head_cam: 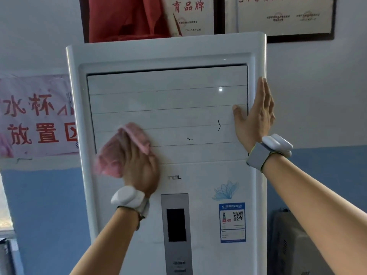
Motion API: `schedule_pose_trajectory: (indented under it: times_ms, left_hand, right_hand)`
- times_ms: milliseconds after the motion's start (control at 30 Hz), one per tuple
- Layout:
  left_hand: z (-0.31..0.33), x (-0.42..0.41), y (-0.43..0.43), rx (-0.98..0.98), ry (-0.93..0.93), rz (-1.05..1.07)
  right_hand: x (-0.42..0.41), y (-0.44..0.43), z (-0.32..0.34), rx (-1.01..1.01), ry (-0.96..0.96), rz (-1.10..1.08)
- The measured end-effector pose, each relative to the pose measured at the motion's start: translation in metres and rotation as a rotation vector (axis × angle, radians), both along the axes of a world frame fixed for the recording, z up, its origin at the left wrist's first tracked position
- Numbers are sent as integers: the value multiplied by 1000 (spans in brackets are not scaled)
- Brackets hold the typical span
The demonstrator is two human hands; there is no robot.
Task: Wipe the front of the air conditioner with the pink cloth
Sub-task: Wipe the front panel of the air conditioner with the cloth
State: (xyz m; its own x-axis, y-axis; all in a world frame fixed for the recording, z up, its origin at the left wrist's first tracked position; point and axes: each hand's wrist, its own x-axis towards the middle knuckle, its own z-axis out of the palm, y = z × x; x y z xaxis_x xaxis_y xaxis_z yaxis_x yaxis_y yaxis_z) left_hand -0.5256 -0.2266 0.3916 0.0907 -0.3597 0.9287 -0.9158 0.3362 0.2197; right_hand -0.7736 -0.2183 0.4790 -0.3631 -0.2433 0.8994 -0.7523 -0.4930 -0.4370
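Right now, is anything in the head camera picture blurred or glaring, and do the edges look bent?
Head view: the pink cloth and left hand are smeared by motion blur; the right hand is sharper; a small bright glare spot sits on the air conditioner louvres; wide-angle distortion bows the cabinet's sides.

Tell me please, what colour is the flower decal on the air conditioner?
Light blue flower decal, head view.

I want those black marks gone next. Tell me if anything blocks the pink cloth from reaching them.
Nothing visible does. The crumpled pink cloth under the left hand has bare white louvre panel between it and the black marks; the right hand rests beyond them.
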Motion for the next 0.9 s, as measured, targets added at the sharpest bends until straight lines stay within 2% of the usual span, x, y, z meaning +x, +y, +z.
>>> schedule_pose_trajectory:
  times_ms: [167, 267, 333, 467, 567, 600, 667, 733, 800, 900]
  left_hand:
    - [12, -95, 0, -8, -383, -83]
    - [14, -126, 0, 9, -526, -260]
    - [17, -113, 3, 28, -504, -286]
    - [9, -54, 0, -19, -340, -52]
    - [5, -65, 2, -6, -195, -45]
    - [7, -79, 3, 7, -221, -56]
    - [12, -110, 5, -28, -387, -111]
    - [15, -123, 8, -50, -489, -232]
    - [13, -103, 7, -8, -455, -263]
    - [3, -46, 4, 54, -292, -174]
  right_hand:
    - [0, 0, -1, 1, 14, -8]
    - [0, 0, -1, 2, 12, -11]
    - [-1, 1, 0, -1, 13, -4]
    - [-3, 1, -2, 5, 25, 17]
    - [-2, 1, -2, 2, 21, 15]
    - [-1, 1, -2, 2, 22, 11]
    - [-1, 1, -2, 1, 21, 1]
    - [-2, 1, -2, 5, 22, 1]
    - [-3, 2, -2, 10, 30, 13]
    - [-5, 3, -3, 17, 32, 27]
